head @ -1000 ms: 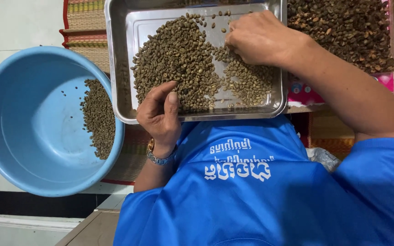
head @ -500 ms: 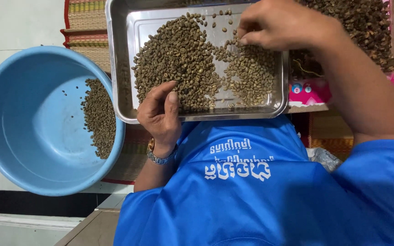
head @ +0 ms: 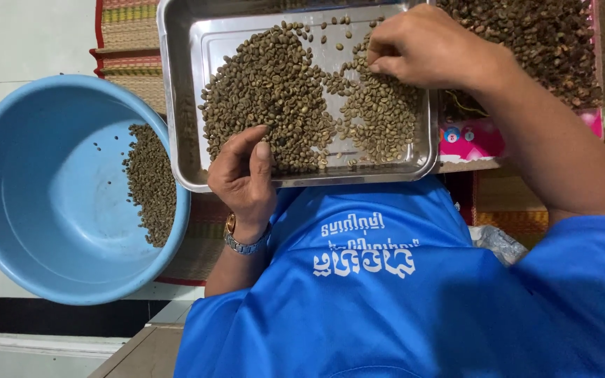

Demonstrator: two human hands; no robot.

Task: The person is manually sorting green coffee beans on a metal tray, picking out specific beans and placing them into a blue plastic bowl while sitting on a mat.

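Beans (head: 274,98) lie heaped in the steel tray (head: 183,105). The right hand (head: 428,49) has dipped back onto the heap's far-right edge, fingertips pinched on beans; the left hand (head: 243,175) stays clamped on the tray's near rim.

metal tray (head: 183,105) sits on the person's lap, holding green coffee beans (head: 274,91) in two heaps, the larger to the left. left hand (head: 243,178) grips the tray's near rim, thumb lying on the beans. right hand (head: 428,49) rests over the far right heap, fingertips touching beans. round basin (head: 43,210) lies left of the tray (its right edge tucked beneath it), with a smaller bean pile (head: 150,183) inside. a second bean batch (head: 533,42) lies right of the tray.
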